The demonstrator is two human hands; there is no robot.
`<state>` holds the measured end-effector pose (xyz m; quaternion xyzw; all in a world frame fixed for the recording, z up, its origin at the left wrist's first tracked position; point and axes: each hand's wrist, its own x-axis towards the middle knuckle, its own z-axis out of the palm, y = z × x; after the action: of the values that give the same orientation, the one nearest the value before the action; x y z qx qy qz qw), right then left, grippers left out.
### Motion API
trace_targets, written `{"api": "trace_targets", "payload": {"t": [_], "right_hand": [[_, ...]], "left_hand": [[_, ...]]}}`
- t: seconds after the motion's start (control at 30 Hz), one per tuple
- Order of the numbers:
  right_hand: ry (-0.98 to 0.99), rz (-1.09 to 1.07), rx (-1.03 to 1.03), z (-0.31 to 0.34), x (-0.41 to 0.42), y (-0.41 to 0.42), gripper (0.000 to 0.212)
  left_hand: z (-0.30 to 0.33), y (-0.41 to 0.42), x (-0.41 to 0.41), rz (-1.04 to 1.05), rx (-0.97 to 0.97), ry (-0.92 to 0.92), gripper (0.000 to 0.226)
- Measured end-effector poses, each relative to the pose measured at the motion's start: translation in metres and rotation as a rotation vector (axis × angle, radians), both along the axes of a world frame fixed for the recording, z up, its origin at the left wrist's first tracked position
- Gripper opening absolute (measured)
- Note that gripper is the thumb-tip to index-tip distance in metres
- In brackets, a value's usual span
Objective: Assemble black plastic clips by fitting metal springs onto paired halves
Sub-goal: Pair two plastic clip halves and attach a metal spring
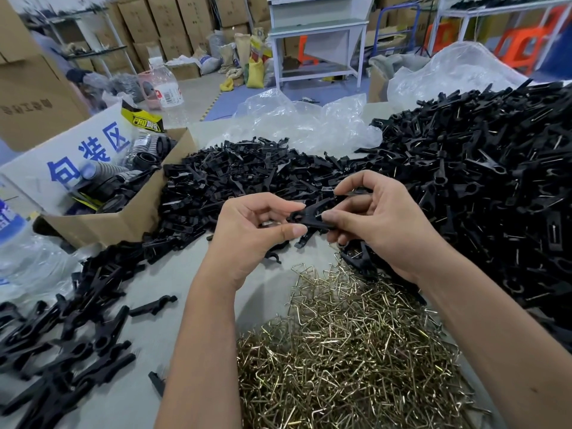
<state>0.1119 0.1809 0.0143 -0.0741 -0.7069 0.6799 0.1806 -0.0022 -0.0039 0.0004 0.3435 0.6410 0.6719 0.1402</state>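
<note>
Mid-frame, both hands, left [257, 224] and right [371, 218], pinched one black clip [312, 215]; its halves needed lining up snugly first.

water bottle [18, 243] cut off at left edge, assembled clip heap [483, 187] cropped right

Bare counter [272, 292] runs between the spring pile [349, 351] and the left clips [62, 335]; clip-half heaps [247, 178] and a cardboard box [123, 218] block the far side.
</note>
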Motion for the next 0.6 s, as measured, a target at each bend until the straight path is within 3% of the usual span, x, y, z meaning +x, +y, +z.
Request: {"api": "trace_targets", "payload": {"t": [0.6], "right_hand": [[0.025, 0.05, -0.073, 0.0027, 0.0015, 0.0046, 0.031]], "left_hand": [[0.0004, 0.0022, 0.0023, -0.004, -0.011, -0.037, 0.028]]}}
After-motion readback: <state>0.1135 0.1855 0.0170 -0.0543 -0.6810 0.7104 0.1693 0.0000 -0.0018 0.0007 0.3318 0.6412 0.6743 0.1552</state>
